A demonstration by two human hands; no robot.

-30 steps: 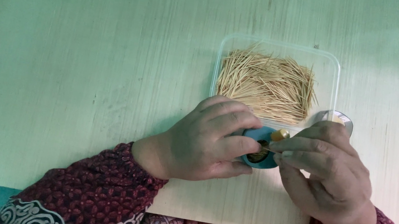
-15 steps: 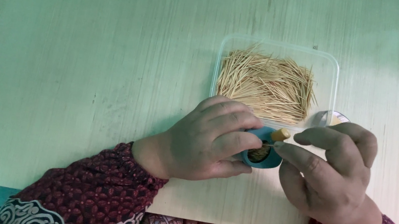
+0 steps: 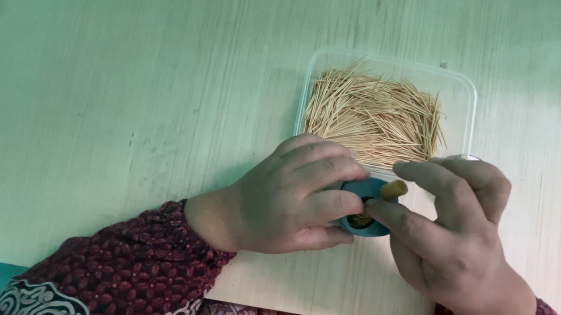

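Two hands meeting over the near edge of the clear plastic tray (image 3: 462,95) of toothpicks (image 3: 373,116) on the pale wooden desk (image 3: 122,84). Left hand (image 3: 289,199) curled tight around a small blue holder (image 3: 367,192); right hand (image 3: 456,237), now with fingers lifted and spread compared with a second ago, pinching a bundle of toothpicks (image 3: 394,189) into its mouth.

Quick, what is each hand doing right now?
Left hand: closed around a small blue container.
Right hand: fingers pinched at a bundle of toothpicks sticking out of the container.
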